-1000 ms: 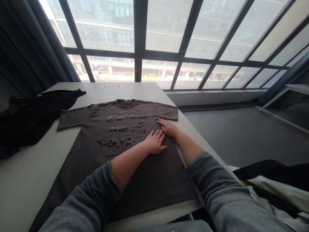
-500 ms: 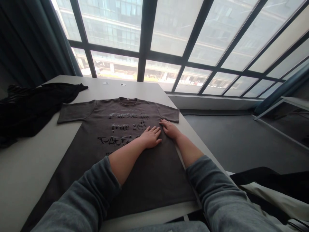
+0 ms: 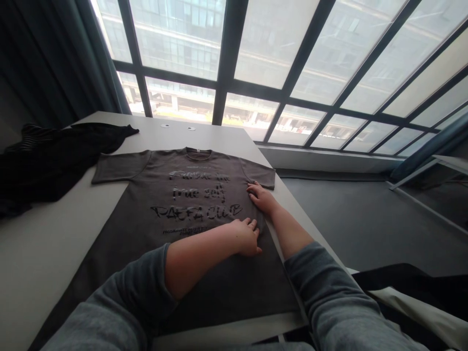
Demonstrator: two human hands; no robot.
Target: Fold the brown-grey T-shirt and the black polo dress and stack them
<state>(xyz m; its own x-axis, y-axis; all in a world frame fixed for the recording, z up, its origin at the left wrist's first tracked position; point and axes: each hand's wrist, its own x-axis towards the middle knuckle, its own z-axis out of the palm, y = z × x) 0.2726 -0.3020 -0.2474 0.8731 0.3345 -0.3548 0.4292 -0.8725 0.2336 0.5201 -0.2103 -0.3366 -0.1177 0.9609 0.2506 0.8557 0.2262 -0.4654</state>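
Note:
A dark grey T-shirt (image 3: 146,204) with black lettering lies spread flat, front up, its collar toward the window. My left hand (image 3: 248,237) rests on the shirt's lower right part, below the lettering, with its fingers apart and bent down toward the cloth. Just under the sleeve on the right, my right hand (image 3: 262,199) lies on the shirt's side edge, fingers slightly curved and apart. Neither hand visibly grips any cloth. My left forearm covers part of the small print and the shirt's middle.
The shirt lies on a white table (image 3: 73,214) whose right edge runs close to my right forearm. Black clothing (image 3: 62,158) is heaped at the left. More dark and pale cloth (image 3: 413,302) sits at the lower right. Large windows (image 3: 274,48) stand behind the table.
My left hand has moved down and to the right across the shirt, uncovering more lettering. My right hand stays near the sleeve. The view has shifted slightly.

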